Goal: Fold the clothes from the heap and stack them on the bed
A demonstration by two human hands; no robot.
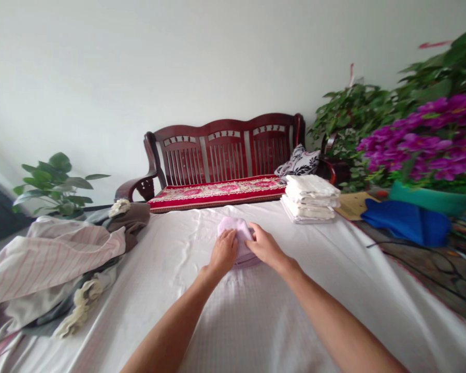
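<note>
A small folded lilac cloth (244, 252) lies on the white sheet (155, 311) in front of me, its layers showing along the near edge. My left hand (225, 247) rests on its left part, fingers stretched flat over the top. At the right edge, my right hand (264, 243) holds the cloth between thumb and fingers. The undersides of both hands are hidden, and whether the cloth is a garment I cannot tell. Farther back to the right stands a stack of folded white cloths (309, 197).
On the left lies a loose heap of clothes, a pink-striped white one (58, 259) on top. Behind the table stands a dark red wooden bench (225, 150) with a patterned cushion (299, 161). To the right are a blue cloth (407, 221), purple flowers (427, 140) and dark cables.
</note>
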